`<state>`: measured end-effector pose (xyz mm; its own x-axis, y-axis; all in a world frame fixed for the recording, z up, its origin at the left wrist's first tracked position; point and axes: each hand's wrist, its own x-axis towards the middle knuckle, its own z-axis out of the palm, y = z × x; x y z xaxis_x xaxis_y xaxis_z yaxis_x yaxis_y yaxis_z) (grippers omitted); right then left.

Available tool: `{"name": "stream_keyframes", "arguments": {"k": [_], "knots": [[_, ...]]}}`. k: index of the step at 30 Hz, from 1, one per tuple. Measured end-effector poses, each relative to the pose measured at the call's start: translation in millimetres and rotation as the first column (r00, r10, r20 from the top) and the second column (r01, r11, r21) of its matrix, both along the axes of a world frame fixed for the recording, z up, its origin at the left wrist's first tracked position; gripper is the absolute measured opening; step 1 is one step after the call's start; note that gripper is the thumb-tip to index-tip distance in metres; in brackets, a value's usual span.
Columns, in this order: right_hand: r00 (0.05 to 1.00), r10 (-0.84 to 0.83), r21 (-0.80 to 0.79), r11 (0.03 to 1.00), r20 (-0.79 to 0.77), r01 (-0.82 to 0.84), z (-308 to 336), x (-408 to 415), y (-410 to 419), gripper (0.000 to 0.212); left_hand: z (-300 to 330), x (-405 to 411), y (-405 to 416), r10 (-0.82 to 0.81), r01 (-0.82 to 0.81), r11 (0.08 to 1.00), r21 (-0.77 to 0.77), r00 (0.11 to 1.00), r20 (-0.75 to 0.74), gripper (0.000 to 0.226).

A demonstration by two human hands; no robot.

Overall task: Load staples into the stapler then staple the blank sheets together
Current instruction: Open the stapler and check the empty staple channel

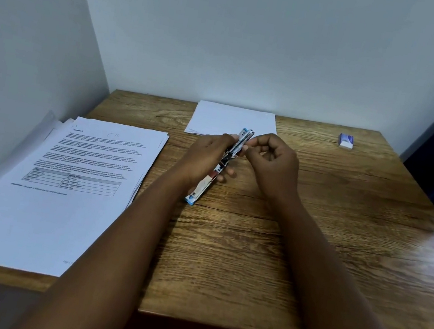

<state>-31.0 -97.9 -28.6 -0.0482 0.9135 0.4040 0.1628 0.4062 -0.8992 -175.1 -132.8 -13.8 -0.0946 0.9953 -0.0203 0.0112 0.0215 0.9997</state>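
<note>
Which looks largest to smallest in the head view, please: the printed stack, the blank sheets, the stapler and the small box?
1. Printed stack, though nearest the camera
2. Blank sheets
3. Stapler
4. Small box

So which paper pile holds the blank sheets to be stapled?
On the wooden table, look to the far edge by the back wall, just beyond the hands. The blank sheets lie there, small and unprinted, unlike the printed stack at the left.
</note>
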Motion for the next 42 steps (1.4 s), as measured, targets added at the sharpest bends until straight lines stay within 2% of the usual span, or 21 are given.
{"name": "stream_keyframes", "arguments": {"k": [6,12,21,26,29,30,32,34,36,39,42], "knots": [[0.956,-0.134,0.277,0.959,0.260,0.059,2.4,-2.0,-6.6,0.006,-3.0,0.2,3.0,-0.030,0.032,0.999,-0.041,0.999,0.033,0.045],[0.861,-0.196,0.346,0.938,0.469,0.025,6.1,-1.9,-11.4,0.009,-2.7,2.9,1.7,-0.039,0.038,0.998,-0.041,0.999,-0.032,0.043],[0.766,-0.198,0.345,0.938,0.612,-0.033,2.8,-2.5,-4.5,0.012,-6.7,2.0,-0.6,-0.072,0.065,0.995,-0.071,0.992,-0.101,0.045],[0.718,-0.267,0.416,0.909,0.643,-0.035,-2.5,-5.5,-3.8,0.014,-7.0,3.7,-0.8,-0.086,0.080,0.995,-0.066,0.992,-0.094,0.042],[0.702,-0.295,0.449,0.892,0.648,-0.040,-4.4,-6.8,-4.0,0.015,-7.7,5.2,1.2,-0.069,0.066,0.995,-0.076,0.997,-0.039,0.042],[0.720,-0.281,0.435,0.900,0.635,-0.033,-5.0,-7.0,-3.8,0.014,-8.2,5.5,1.7,-0.060,0.058,0.995,-0.083,0.998,-0.019,0.041],[0.814,-0.194,0.351,0.936,0.548,-0.013,-5.7,-6.4,-3.2,0.007,-8.5,6.1,2.6,-0.048,0.051,0.994,-0.092,0.998,0.029,0.039],[0.924,-0.077,0.218,0.976,0.373,-0.006,-5.4,-5.2,-2.6,0.006,-8.6,6.1,3.6,-0.044,0.049,0.995,-0.085,0.997,0.058,0.037],[0.984,0.000,0.095,0.995,0.179,-0.017,-3.9,-4.2,-2.2,0.008,-8.3,5.6,4.1,-0.033,0.038,0.997,-0.070,0.997,0.072,0.036],[0.997,0.067,-0.066,0.995,-0.041,-0.069,-2.1,-2.8,-1.5,0.013,-6.8,4.2,4.7,-0.032,0.037,0.998,-0.050,0.995,0.094,0.035],[0.962,0.130,-0.192,0.965,-0.238,-0.178,-1.9,-0.4,0.5,0.019,-6.0,2.8,4.7,-0.029,0.035,0.998,-0.045,0.992,0.126,0.037]]}}
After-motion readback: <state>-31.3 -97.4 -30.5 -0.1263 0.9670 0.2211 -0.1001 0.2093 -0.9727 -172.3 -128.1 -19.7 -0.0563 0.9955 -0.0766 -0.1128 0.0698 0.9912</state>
